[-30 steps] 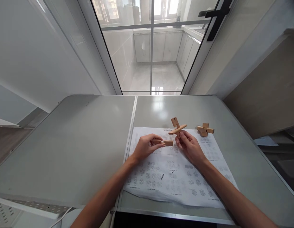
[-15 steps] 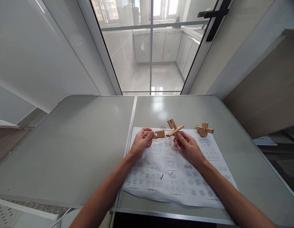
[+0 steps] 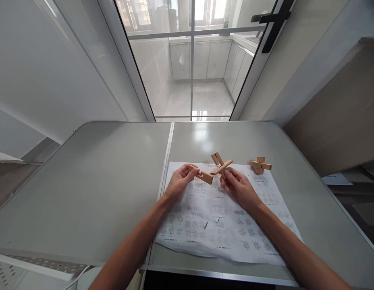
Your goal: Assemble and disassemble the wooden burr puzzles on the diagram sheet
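Note:
My left hand (image 3: 182, 180) pinches one end of a notched wooden puzzle piece (image 3: 205, 177), whose free end angles down to the right. Two crossed wooden puzzle pieces (image 3: 222, 166) are gripped near their lower end by my right hand (image 3: 239, 187). One of them stands up to the left with a small dark mark; the other slants across it. The tip of the left piece is close to the crossed pair; whether they touch I cannot tell. Both hands are above a printed instruction sheet (image 3: 202, 245) covered in small diagrams.
An assembled wooden puzzle (image 3: 260, 165) stands at the sheet's upper right edge. Small dark scraps (image 3: 205, 225) lie on the paper. The grey folding table (image 3: 114, 193) has a metal seam left of the sheet. Behind it is a glass door (image 3: 202, 92).
The piece in my left hand has turned so that its free end tilts downward, showing its edge. The crossed pieces in my right hand have shifted very slightly left.

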Tool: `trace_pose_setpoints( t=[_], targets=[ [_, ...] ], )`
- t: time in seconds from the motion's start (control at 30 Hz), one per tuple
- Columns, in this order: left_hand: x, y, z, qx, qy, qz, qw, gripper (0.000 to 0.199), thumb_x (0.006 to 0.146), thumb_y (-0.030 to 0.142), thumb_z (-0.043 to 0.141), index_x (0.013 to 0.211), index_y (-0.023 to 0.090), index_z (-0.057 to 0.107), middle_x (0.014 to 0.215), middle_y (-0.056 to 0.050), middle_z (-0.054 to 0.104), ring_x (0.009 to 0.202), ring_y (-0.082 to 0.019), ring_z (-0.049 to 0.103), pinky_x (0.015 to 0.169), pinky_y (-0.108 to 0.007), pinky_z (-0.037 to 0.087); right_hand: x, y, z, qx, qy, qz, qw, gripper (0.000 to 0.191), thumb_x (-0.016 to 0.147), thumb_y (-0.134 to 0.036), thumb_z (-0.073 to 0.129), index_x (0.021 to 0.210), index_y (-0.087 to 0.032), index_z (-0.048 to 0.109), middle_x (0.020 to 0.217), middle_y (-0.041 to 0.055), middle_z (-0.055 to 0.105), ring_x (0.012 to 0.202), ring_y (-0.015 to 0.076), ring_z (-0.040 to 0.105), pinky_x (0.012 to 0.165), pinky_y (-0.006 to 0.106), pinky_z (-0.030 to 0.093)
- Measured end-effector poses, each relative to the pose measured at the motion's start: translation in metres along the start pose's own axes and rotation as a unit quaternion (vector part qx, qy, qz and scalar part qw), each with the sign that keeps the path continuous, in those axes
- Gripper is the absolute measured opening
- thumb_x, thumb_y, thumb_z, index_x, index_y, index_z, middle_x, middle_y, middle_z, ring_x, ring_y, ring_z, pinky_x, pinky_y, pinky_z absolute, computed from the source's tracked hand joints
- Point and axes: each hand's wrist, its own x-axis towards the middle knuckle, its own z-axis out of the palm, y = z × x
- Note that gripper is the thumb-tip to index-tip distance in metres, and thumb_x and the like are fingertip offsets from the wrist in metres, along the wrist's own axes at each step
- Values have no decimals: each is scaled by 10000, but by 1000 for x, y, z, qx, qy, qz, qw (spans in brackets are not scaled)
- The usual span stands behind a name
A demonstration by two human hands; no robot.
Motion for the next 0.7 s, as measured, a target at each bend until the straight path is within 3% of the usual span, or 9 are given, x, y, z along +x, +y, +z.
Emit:
trace_pose_setpoints(
  t=[0.23,0.43,0.7],
  targets=[
    [-3,3,4,65,-10,0,998,552,987,673,624,1222,181,715,823,4,511,761,-142,490,724,-256,425,-1,-2,2,-27,-18,-4,999,380,1012,-591,678,981,-212,670,759,-2,639,592,132,487,625,295,448],
    [-4,3,5,22,17,-12,1000,589,888,669,759,1192,181,635,885,-8,577,803,-145,529,749,-243,446,-3,-10,9,-87,-38,-10,995,439,991,-642,672,925,-208,656,709,-1,635,573,138,493,611,305,452],
    [-8,8,10,46,6,28,999,549,854,595,837,1210,187,742,950,-44,679,883,-174,620,817,-263,486,-7,-14,15,-69,-55,12,996,423,980,-620,700,891,-208,654,681,-7,629,547,136,498,572,302,422]
  ],
)
